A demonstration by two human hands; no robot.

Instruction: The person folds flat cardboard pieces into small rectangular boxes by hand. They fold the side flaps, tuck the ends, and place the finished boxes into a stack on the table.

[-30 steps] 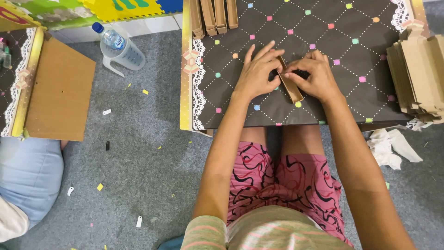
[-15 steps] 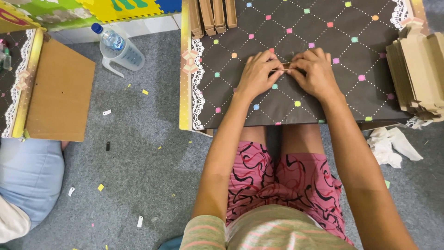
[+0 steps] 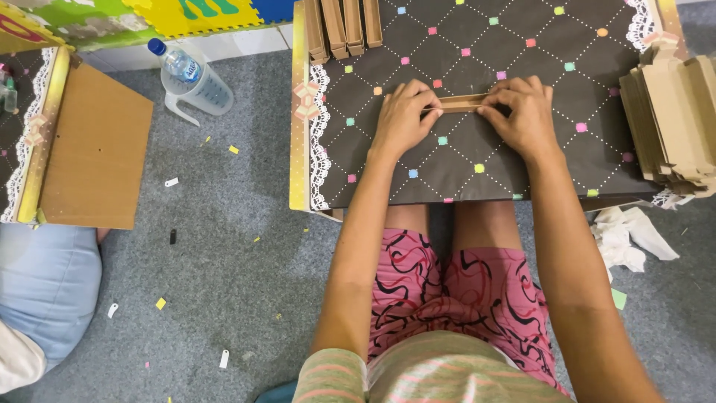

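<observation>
A narrow folded strip of brown cardboard lies lengthwise on a low table covered in dark cloth with coloured squares. My left hand pinches its left end with curled fingers. My right hand presses down on its right end. Both forearms reach over my lap, which is covered by pink patterned shorts.
Several folded cardboard pieces stand at the table's far left corner. A stack of flat cardboard blanks sits at the right edge. A water bottle in a clear jug, a second low table, crumpled tissue and another person's pale blue clothing are on the grey carpet.
The cardboard piece stood at an angle between my hands a second ago. It now lies flat and turned sideways, farther up the table, with both hands at its ends.
</observation>
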